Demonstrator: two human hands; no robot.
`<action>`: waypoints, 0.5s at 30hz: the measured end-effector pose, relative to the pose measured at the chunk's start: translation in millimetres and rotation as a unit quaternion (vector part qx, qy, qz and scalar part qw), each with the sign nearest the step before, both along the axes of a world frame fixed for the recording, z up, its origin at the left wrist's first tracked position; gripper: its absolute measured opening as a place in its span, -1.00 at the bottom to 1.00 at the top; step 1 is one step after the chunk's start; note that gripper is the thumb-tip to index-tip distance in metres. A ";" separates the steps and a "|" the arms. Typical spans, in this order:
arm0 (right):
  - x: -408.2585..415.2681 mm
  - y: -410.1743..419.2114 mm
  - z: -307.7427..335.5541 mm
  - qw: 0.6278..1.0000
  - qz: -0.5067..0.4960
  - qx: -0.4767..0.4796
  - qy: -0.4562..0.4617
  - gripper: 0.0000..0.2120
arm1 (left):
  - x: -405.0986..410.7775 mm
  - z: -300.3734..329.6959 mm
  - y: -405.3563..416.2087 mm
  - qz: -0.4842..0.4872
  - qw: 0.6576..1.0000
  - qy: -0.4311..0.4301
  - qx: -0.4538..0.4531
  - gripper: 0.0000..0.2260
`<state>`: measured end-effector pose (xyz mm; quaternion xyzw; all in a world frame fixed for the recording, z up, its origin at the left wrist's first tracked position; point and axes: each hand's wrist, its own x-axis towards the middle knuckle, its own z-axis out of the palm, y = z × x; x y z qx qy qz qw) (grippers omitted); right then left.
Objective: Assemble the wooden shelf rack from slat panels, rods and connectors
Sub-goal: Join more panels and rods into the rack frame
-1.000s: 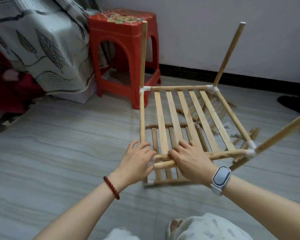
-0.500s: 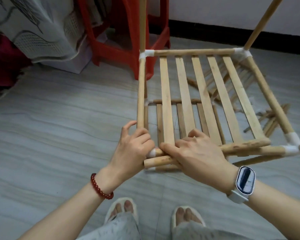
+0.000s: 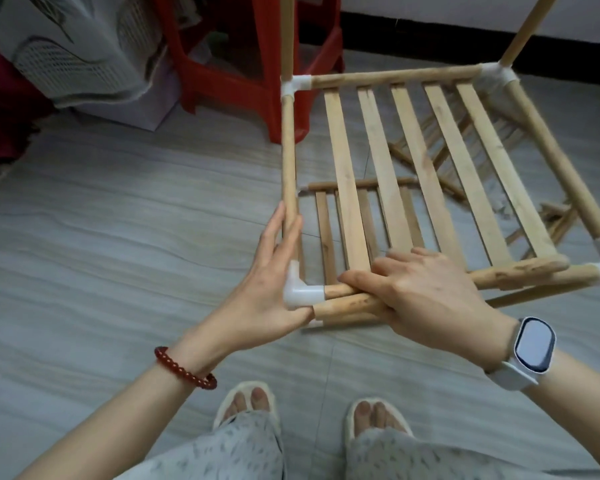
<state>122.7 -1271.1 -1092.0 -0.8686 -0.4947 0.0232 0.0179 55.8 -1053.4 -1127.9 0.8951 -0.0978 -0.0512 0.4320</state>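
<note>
Nearest the camera, two slippered feet (image 3: 312,415) and patterned trousers were seen on the grey floor (image 3: 101,258). Just beyond them, the left hand (image 3: 269,289), with a red bead bracelet (image 3: 184,368) on its wrist, was laid flat with straight fingers along the left side rod (image 3: 289,161), its palm pressed against a white elbow connector (image 3: 300,292) at the near left corner. The right hand (image 3: 420,299), with a smartwatch (image 3: 530,346) on its wrist, was curled around two near rods (image 3: 343,301) just beside that connector. The slat panel (image 3: 416,174) was held raised above the floor, bounded by a far rod (image 3: 392,76) and a right side rod (image 3: 558,154), with white connectors at its other corners. Another slat panel (image 3: 326,226) lay on the floor beneath it. Farther off, a red plastic stool (image 3: 253,81) stood beside a patterned cloth (image 3: 84,50).
</note>
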 end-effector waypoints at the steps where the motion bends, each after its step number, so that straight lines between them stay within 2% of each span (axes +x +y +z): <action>1: 0.6 0.8 1.8 1.000 -0.003 0.004 0.000 -0.71 | -0.4 4.6 0.3 0.006 0.995 0.060 -0.075 -0.01; 3: 0.1 2.6 5.5 1.000 -0.009 0.014 0.006 -0.70 | 4.1 10.9 0.6 0.076 0.958 0.138 -0.241 -0.01; 4: -0.4 3.9 6.7 1.000 -0.015 0.015 0.011 -0.68 | 9.3 10.1 -0.8 0.137 0.935 0.153 -0.290 -0.07; 5: -1.2 6.7 10.2 1.000 -0.015 0.011 0.011 -0.66 | 15.9 10.5 -1.9 0.196 0.914 0.156 -0.319 -0.21; 6: -2.3 11.4 14.5 1.000 -0.008 0.003 0.009 -0.63 | 24.9 12.5 -3.4 0.229 0.902 0.155 -0.332 -0.43; 7: -4.1 18.6 19.2 1.000 0.006 -0.009 0.013 -0.61 | 34.1 14.1 -3.8 0.243 0.896 0.161 -0.336 -0.66; 8: -5.9 27.2 23.5 0.999 0.024 -0.027 0.023 -0.57 | 42.1 15.8 -3.5 0.250 0.894 0.171 -0.331 -0.77; 11: -13.3 52.1 21.8 0.995 0.048 -0.072 0.039 -0.46 | 61.8 16.0 -0.7 0.248 0.902 0.201 -0.291 -0.78; 13: -22.2 65.8 13.4 0.995 0.033 -0.076 0.054 -0.55 | 66.5 14.5 -1.5 0.238 0.910 0.207 -0.270 -0.74; 15: -27.4 76.0 6.7 0.996 -0.017 -0.055 0.074 -0.55 | 70.2 11.2 -3.0 0.226 0.919 0.203 -0.250 -0.73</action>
